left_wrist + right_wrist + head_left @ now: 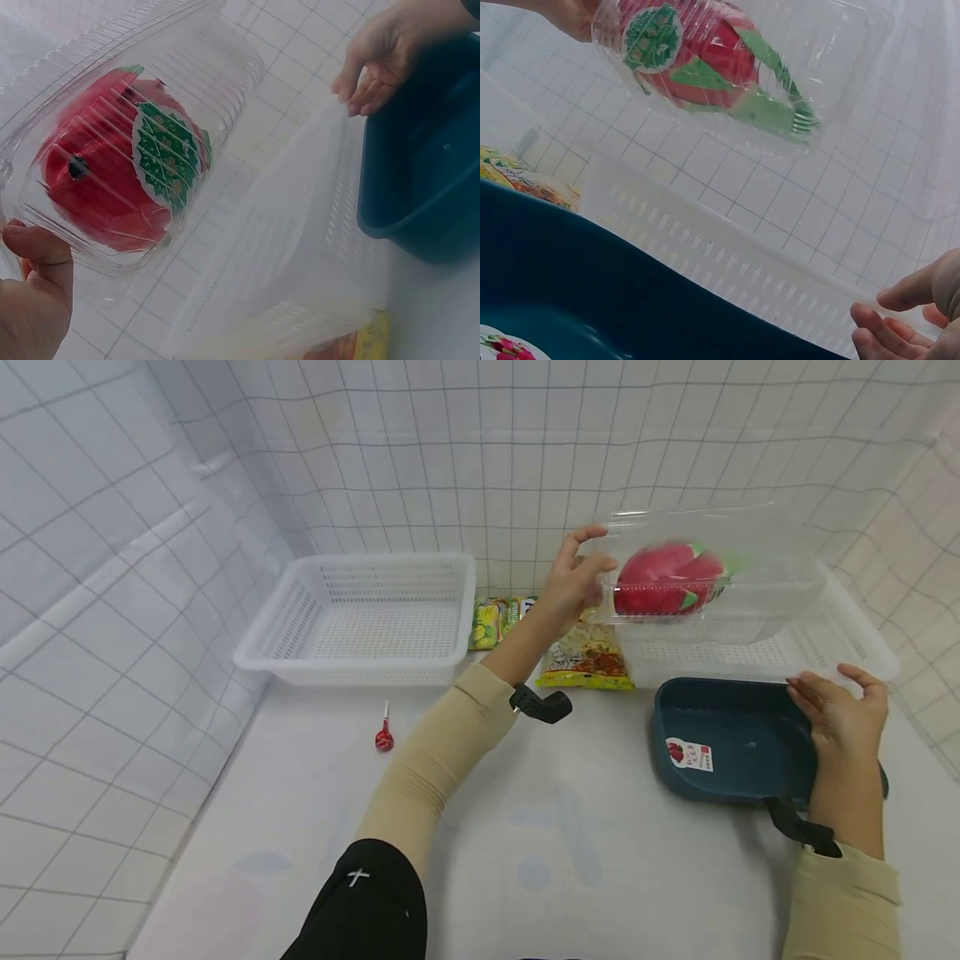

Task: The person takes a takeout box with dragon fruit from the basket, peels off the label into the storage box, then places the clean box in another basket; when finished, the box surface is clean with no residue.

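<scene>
My left hand pinches the near end of a clear plastic clamshell box, held tilted above the right white basket. Inside the box lies a red dragon fruit with green scales; a green oval label shows through the plastic. My right hand is at the basket's front rim, thumb over it and fingers below on the outer side, seemingly pinching it. Just in front of the basket sits a dark teal plastic bin with a fruit sticker, partly behind my right hand.
Another white basket stands at the back left. Between the baskets lie a yellow-green packet and a snack bag. A red lollipop lies on the white table. Gridded white sheets surround the table's back and sides.
</scene>
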Available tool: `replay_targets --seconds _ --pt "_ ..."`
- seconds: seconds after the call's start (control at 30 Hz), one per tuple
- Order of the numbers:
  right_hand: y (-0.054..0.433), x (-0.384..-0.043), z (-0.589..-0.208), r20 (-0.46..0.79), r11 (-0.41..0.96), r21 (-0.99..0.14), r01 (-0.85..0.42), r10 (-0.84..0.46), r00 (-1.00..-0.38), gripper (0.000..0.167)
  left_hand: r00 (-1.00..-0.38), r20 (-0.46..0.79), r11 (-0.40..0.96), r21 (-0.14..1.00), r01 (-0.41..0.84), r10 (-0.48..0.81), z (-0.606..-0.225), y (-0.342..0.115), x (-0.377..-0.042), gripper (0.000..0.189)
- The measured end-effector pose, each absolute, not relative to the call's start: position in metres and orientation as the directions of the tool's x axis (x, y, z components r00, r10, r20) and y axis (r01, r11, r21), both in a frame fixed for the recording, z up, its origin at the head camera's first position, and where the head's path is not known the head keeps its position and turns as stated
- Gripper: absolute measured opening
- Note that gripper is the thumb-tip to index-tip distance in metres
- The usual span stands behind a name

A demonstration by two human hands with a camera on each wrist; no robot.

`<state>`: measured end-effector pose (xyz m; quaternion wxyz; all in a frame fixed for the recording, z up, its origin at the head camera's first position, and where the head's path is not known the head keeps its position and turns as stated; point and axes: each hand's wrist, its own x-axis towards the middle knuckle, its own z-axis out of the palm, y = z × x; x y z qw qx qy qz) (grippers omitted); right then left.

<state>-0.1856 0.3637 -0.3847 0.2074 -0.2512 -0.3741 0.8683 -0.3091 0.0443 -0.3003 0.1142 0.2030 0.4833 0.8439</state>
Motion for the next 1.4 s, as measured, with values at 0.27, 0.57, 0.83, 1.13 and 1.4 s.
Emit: replay_targets --seconds 0.27,0.57,0.83,1.13,1.4 --pt "0.362 -0.185 -0.383 -0.279 -0.633 -0.753 -0.178 0.553 -0.785 0.06 -0.887 0.222 -0.521 0.853 -0.024 0.406 -0.306 0.068 -0.317 0.033" --pt "0.359 -0.183 -0.384 -0.278 -0.631 -0.754 -0.183 0.558 -0.782 0.059 -0.901 0.168 -0.486 0.872 -0.053 0.4 -0.32 0.09 -0.318 0.033" --pt "0.357 -0.183 -0.384 -0.279 -0.616 -0.769 -0.17 0.562 -0.779 0.058 -0.937 0.048 -0.505 0.851 -0.143 0.346 -0.339 0.109 -0.321 0.033" --pt "0.357 -0.181 -0.386 -0.273 -0.611 -0.776 -0.156 0.549 -0.79 0.056 -0.979 0.022 -0.274 0.961 -0.036 0.205 -0.356 0.124 -0.32 0.037" --pt "0.358 -0.179 -0.384 -0.267 -0.618 -0.771 -0.153 0.532 -0.804 0.057 -0.981 0.044 -0.107 0.994 0.024 0.188 -0.356 0.128 -0.316 0.038"
